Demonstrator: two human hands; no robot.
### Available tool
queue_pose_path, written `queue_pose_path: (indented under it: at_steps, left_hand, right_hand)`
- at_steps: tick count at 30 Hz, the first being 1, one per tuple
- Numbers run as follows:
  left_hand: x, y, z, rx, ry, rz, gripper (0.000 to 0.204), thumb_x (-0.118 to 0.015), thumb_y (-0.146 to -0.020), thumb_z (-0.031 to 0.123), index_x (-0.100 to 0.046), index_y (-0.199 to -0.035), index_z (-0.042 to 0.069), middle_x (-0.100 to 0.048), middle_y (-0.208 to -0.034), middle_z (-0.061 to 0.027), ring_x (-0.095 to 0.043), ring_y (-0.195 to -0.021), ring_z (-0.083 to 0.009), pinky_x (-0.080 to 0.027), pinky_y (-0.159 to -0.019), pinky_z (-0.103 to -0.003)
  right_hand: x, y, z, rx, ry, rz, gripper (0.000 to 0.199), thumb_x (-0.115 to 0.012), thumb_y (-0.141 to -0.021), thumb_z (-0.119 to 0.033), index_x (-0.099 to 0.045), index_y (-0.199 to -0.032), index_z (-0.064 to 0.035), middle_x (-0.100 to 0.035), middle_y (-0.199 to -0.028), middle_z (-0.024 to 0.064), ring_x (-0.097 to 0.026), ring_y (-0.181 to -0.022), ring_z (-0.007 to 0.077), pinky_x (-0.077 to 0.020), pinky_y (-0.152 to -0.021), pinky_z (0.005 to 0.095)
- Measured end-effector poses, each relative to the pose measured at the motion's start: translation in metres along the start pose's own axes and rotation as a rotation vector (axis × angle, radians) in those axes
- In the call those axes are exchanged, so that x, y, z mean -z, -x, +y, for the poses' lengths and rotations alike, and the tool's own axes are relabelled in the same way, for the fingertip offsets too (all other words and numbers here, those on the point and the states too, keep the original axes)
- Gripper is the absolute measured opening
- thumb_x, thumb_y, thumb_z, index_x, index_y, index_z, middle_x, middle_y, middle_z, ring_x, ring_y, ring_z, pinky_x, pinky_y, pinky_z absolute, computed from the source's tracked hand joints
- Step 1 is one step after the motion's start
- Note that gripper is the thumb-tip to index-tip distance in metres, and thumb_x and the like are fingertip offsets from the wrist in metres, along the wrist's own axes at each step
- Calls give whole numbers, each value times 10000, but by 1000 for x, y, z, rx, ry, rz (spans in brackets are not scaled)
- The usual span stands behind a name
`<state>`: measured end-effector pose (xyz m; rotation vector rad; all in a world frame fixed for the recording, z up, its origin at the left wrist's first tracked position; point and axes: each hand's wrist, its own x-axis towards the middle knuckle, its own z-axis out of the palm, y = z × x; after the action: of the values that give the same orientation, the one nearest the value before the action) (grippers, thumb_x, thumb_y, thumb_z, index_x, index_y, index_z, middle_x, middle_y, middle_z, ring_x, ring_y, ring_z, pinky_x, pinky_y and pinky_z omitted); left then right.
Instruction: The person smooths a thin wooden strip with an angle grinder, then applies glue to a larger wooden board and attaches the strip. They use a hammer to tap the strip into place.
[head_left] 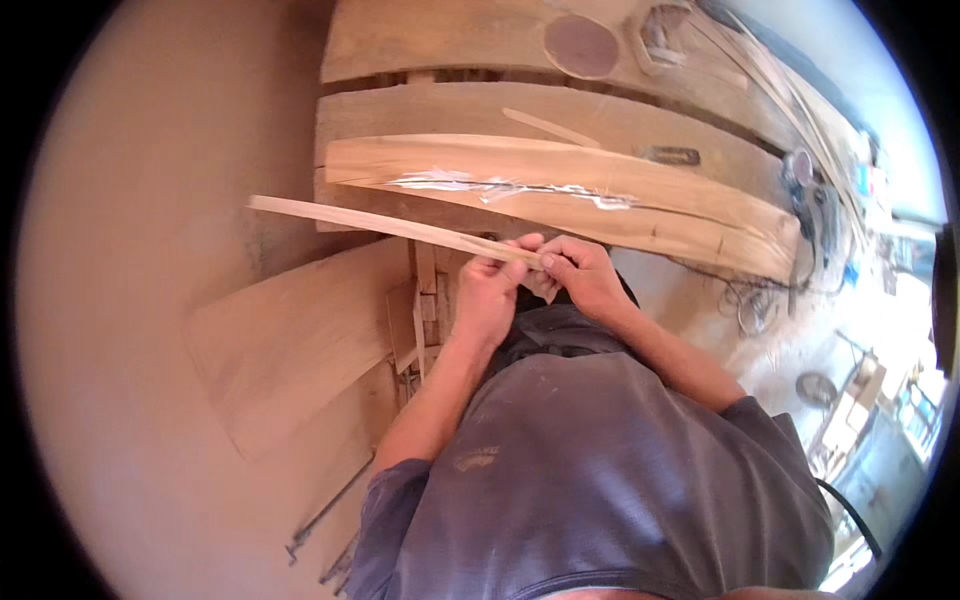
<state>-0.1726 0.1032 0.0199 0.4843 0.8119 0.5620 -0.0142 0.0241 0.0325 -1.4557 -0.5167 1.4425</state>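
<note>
A thin wooden strip [370, 221] is held in front of my body, its free end reaching out to the left. My left hand [490, 290] is closed around it near its right end. At that end the fingertips of my right hand [580, 275] pinch the strip, close beside the left hand. Just beyond, a thick wooden board [460, 155] lies on the workbench [350, 110]. A long dark crack runs along the board, and white glue-like material [510, 187] is smeared over part of it.
A small wood sliver [550, 127] and a dark metal piece [670, 155] lie behind the board. Farther back is a round brown disc [582, 46]. A power tool [800, 170] with cables stands at the bench's right end. Wide planks [290, 330] lean at the left.
</note>
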Motion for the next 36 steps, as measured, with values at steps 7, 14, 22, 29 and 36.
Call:
queue_pose_path:
  at_steps: [7, 14, 22, 29, 36]
  left_hand:
    - [75, -20, 41, 27, 60, 150, 181, -593, -1021, 133, -650, -1131, 1, -716, -1140, -166, -698, -988, -261, -610, -822, -399]
    - [52, -30, 38, 118, -125, 278, 179, -601, -1017, 118, -631, -1093, -41, -700, -988, -141, -710, -871, -249, -609, -721, -344]
    - [28, -42, 18, 199, -200, 346, 201, -583, -1031, 154, -626, -1082, -36, -715, -949, -158, -717, -833, -251, -608, -711, -344]
    - [20, -66, 23, 240, -242, 326, 242, -568, -1045, 192, -622, -1070, -42, -728, -915, -176, -726, -774, -264, -610, -654, -353]
    - [26, -86, 33, 299, -278, 258, 274, -574, -1049, 230, -624, -1042, -39, -727, -891, -170, -726, -724, -254, -608, -600, -335]
  right_hand:
    - [26, 23, 42, -156, 66, 408, 162, -607, -1004, -148, -652, -932, -11, -652, -752, 31, -593, -655, 94, -499, -611, 254]
    - [36, 23, 57, 59, -181, 641, 185, -680, -934, -69, -665, -1099, 14, -703, -889, 54, -656, -728, 110, -528, -623, 263]
    - [57, 7, 69, 193, -56, 806, 190, -685, -907, -33, -663, -1072, 60, -738, -934, 109, -717, -799, 143, -569, -708, 282]
    - [72, -6, 48, 124, 148, 885, 197, -713, -915, -81, -721, -1068, 43, -746, -894, 83, -696, -744, 111, -549, -674, 253]
    - [68, -23, 45, 113, 68, 983, 187, -733, -858, -110, -757, -984, 26, -738, -791, 99, -675, -689, 128, -532, -656, 284]
